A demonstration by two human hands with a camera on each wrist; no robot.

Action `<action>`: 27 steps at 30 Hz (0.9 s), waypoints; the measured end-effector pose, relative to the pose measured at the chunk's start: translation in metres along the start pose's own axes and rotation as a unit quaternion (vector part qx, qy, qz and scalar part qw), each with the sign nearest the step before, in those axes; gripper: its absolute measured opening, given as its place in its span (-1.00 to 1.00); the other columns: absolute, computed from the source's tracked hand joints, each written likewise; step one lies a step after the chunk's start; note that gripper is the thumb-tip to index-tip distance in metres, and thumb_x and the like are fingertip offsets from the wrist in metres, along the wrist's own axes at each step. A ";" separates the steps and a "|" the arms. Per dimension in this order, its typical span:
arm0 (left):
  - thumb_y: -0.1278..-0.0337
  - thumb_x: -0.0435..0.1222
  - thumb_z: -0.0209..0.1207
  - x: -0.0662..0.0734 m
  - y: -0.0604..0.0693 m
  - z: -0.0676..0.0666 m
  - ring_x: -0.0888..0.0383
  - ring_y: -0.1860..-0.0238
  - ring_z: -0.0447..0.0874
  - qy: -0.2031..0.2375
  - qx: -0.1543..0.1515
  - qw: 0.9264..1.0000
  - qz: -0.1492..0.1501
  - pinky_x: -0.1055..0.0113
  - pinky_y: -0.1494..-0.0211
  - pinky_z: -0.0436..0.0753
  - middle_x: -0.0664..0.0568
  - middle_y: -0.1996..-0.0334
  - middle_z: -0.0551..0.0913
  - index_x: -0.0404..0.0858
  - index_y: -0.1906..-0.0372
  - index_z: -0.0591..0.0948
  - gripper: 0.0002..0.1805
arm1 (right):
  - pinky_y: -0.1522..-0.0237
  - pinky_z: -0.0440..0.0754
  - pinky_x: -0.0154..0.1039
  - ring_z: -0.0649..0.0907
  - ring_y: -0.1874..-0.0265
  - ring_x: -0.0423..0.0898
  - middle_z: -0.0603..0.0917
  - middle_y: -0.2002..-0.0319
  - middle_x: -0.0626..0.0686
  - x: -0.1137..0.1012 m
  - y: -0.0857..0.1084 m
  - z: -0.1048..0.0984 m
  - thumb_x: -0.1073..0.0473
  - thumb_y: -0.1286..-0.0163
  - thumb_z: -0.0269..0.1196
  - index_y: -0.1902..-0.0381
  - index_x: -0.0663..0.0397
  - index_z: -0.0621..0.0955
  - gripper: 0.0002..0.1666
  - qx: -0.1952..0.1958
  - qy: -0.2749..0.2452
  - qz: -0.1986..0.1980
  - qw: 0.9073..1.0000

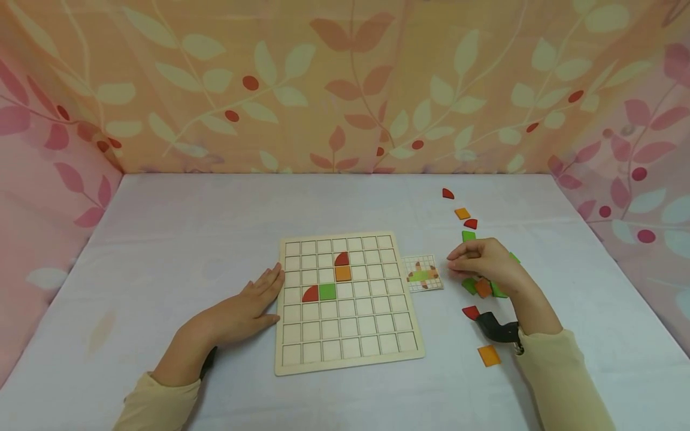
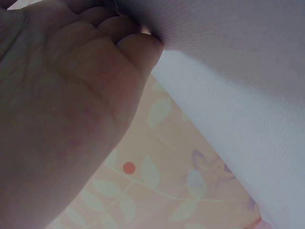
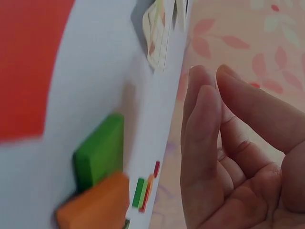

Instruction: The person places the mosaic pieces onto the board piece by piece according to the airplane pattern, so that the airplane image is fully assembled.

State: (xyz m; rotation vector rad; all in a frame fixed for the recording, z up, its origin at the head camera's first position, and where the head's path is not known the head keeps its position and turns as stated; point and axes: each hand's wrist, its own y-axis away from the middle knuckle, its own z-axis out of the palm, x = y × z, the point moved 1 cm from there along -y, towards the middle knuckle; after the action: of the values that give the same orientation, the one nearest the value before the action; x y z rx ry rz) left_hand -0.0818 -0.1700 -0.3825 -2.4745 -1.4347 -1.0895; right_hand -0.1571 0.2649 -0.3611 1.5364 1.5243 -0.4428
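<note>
A wooden grid board (image 1: 353, 311) lies flat on the white cloth. On it sit two red quarter-circle tiles, one (image 1: 342, 259) above an orange square tile (image 1: 342, 273), the other (image 1: 311, 294) left of a green square tile (image 1: 327, 291). My left hand (image 1: 237, 314) rests on the cloth with straight fingers, touching the board's left edge. Above a scatter of loose tiles hovers my right hand (image 1: 487, 263), thumb and fingertips close together. In the right wrist view, a narrow gap shows between them and no tile is visible there. A patterned card (image 1: 423, 273) lies against the board's right side.
Under and around the right hand lie green tiles (image 1: 468, 236), an orange tile (image 1: 483, 288) and a red tile (image 1: 471, 312). Nearer is an orange square (image 1: 489, 355); farther back, a red tile (image 1: 448, 193). A floral curtain (image 1: 345, 90) stands behind the table.
</note>
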 end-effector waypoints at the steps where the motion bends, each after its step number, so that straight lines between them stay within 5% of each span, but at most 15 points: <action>1: -0.31 -0.23 0.06 0.000 0.000 0.000 -0.20 -0.46 -0.30 0.000 0.000 1.000 0.000 -0.19 -0.39 -0.10 -0.21 -0.48 -0.26 -0.41 -0.46 -0.10 -0.19 | 0.48 0.56 -0.30 0.64 0.48 -0.07 0.70 0.39 0.10 0.002 0.001 -0.003 0.17 -0.25 0.32 0.14 0.41 0.58 -0.63 0.001 -0.005 -0.002 1.000; 7: -0.31 -0.24 0.06 0.001 -0.001 -0.002 -0.19 -0.46 -0.31 0.001 -0.002 1.000 0.000 -0.19 -0.39 -0.11 -0.21 -0.48 -0.26 -0.41 -0.46 -0.10 -0.19 | 0.28 0.68 -0.25 0.69 0.40 -0.11 0.71 0.29 0.17 0.015 0.005 -0.018 0.24 -0.31 0.25 0.08 0.53 0.52 -0.61 0.011 -0.029 -0.008 0.999; 27: -0.30 -0.23 0.08 0.003 0.000 -0.001 -0.20 -0.46 -0.29 -0.003 0.000 1.000 -0.008 -0.18 -0.39 -0.09 -0.21 -0.48 -0.25 -0.42 -0.46 -0.08 -0.19 | 0.37 0.52 -0.36 0.58 0.45 -0.20 0.70 0.36 -0.01 0.052 0.009 -0.051 0.10 -0.29 0.29 0.04 0.45 0.56 -0.51 0.067 0.067 0.020 0.995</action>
State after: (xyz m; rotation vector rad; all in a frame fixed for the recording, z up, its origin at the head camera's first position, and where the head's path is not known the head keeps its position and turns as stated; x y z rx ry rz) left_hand -0.0813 -0.1681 -0.3794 -2.4737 -1.4590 -1.0852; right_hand -0.1567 0.3377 -0.3716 1.7261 1.5907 -0.4337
